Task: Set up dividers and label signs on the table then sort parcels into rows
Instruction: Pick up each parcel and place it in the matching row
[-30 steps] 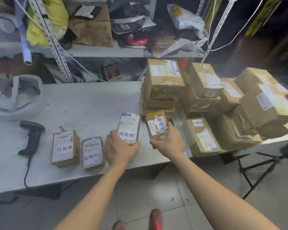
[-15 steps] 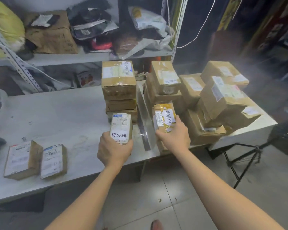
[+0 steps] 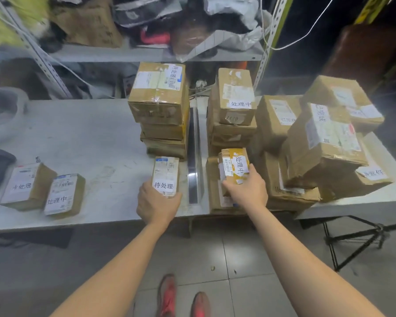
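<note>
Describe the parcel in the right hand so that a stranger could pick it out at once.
Find the grey table and the shiny metal divider running front to back across it. Just right of the divider, the right hand grips a small parcel. Unlike the plain brown boxes around it, its wrap is yellow and white, labelled 处理中.
</note>
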